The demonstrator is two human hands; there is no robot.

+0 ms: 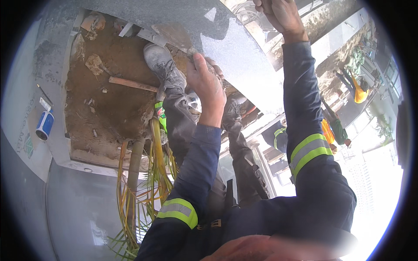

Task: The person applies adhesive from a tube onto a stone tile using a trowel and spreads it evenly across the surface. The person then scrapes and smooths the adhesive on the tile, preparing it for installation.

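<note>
My left hand (208, 89) is closed in front of my legs, thumb uppermost. From it a flat, dirty blade (172, 35) reaches toward the upper left, and it looks like a trowel; its handle is hidden in my grip. Beyond and beside this hand spreads a large grey slab (244, 56) with darker, wet-looking patches. My right hand (283, 19), arm stretched out, is closed at the top edge of the view, past the slab's right side. Whatever its fingers hold, if anything, cannot be made out.
My dusty boot (159, 58) stands in a dirt bed (104, 56) with a wooden stick (133, 84) and rubble. A yellowing palm (159, 148) grows close to my left arm. A blue-and-white can (45, 125) is on the left ledge. Co-workers (359, 93) are at the right.
</note>
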